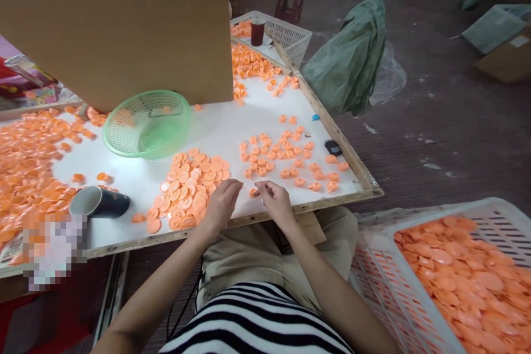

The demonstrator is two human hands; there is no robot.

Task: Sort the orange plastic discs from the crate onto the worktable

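Note:
My left hand (224, 203) is closed over the table's front edge, its fingertips pinched; whatever is between them is too small to make out. Facing it, my right hand (275, 202) has its fingers bent together, with a small orange plastic piece (252, 192) at their tips. Left of my left hand lies a pile of flat orange plastic discs (182, 188). Beyond my right hand, several small orange cup-shaped pieces (286, 149) are spread over the white tabletop (215, 127).
A green mesh basket (145, 141) stands behind the discs, before a large brown board (136, 22). A dark cup (110, 203) lies on its side at left, near heaped orange parts (29, 149). A white crate (498, 210) of orange discs stands at right. A wooden rim (340, 144) edges the table.

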